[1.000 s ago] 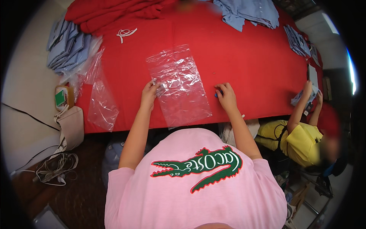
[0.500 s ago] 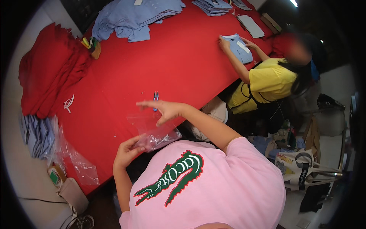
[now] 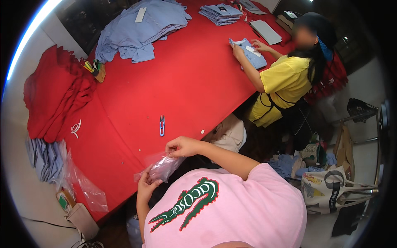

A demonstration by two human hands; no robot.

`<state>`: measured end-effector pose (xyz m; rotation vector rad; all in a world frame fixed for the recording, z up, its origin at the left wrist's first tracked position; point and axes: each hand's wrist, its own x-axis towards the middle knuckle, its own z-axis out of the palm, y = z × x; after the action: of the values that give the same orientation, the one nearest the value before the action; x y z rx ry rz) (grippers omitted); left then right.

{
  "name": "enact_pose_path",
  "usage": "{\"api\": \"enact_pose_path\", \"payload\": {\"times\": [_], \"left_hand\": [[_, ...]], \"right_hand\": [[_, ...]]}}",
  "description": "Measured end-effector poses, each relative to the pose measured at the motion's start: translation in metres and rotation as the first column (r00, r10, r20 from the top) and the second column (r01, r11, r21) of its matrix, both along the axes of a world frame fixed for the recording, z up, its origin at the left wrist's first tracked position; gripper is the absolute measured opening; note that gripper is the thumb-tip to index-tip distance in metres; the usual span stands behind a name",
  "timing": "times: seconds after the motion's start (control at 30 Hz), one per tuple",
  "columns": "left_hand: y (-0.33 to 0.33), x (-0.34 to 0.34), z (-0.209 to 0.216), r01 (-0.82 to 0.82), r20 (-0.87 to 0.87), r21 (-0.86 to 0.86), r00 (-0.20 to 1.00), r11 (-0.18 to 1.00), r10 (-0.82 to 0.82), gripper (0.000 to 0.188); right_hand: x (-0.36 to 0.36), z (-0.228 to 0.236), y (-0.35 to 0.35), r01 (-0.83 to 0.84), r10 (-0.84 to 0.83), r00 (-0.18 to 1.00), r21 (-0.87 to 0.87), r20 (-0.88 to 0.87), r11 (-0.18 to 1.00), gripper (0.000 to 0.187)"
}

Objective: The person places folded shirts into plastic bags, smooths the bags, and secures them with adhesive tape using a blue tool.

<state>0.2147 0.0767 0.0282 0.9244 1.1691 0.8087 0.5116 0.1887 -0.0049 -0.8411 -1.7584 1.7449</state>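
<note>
Close to my body, at the table's near edge, a clear plastic bag point(image 3: 164, 167) is stretched between my hands. My left hand point(image 3: 148, 184) grips its lower left side with the thumb and fingers closed. My right hand point(image 3: 182, 147) pinches the upper right part, fingers bent down onto the plastic. What the bag holds, if anything, cannot be made out through the glare. Just beyond my right hand lies a pair of blue thread snips point(image 3: 161, 125) on the red table point(image 3: 136, 99).
Across the table a person in yellow point(image 3: 285, 78) handles a folded blue shirt point(image 3: 253, 53). Blue shirts point(image 3: 142, 29) are heaped at the far side. Red garments point(image 3: 58, 95) pile up at the left, near loose plastic point(image 3: 89, 186). A tote bag point(image 3: 326, 188) hangs at the right.
My right hand has come down from above the table and closed on the bag. The bag is now pulled up between both hands. The view has shifted slightly.
</note>
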Motion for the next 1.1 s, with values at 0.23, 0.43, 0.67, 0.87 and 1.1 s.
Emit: {"api": "enact_pose_path", "payload": {"times": [0.23, 0.43, 0.67, 0.87, 1.1], "left_hand": [[-0.002, 0.007, -0.037, 0.303, 0.073, -0.371, 0.952, 0.878, -0.298, 0.034], [-0.054, 0.000, -0.088, 0.244, 0.056, -0.558, 0.965, 0.793, -0.257, 0.035], [-0.058, -0.001, -0.083, 0.266, 0.160, -0.607, 0.964, 0.749, -0.213, 0.038], [-0.033, 0.009, -0.073, 0.267, 0.119, -0.364, 0.963, 0.892, -0.240, 0.037], [-0.027, 0.017, -0.041, 0.357, -0.143, -0.164, 0.914, 0.920, -0.380, 0.051]], "right_hand": [[-0.007, 0.064, 0.003, -0.114, 0.134, 0.967, -0.102, 0.218, 0.988, 0.023], [0.015, 0.005, -0.039, -0.254, 0.341, 0.919, -0.363, 0.198, 0.896, 0.059], [0.019, -0.060, -0.055, -0.359, 0.394, 0.820, -0.162, 0.415, 0.919, 0.063], [0.005, -0.029, -0.038, -0.169, 0.003, 0.910, 0.365, 0.414, 0.916, 0.062], [-0.006, -0.029, -0.032, -0.085, -0.022, 0.951, 0.330, 0.307, 0.940, 0.070]]}}
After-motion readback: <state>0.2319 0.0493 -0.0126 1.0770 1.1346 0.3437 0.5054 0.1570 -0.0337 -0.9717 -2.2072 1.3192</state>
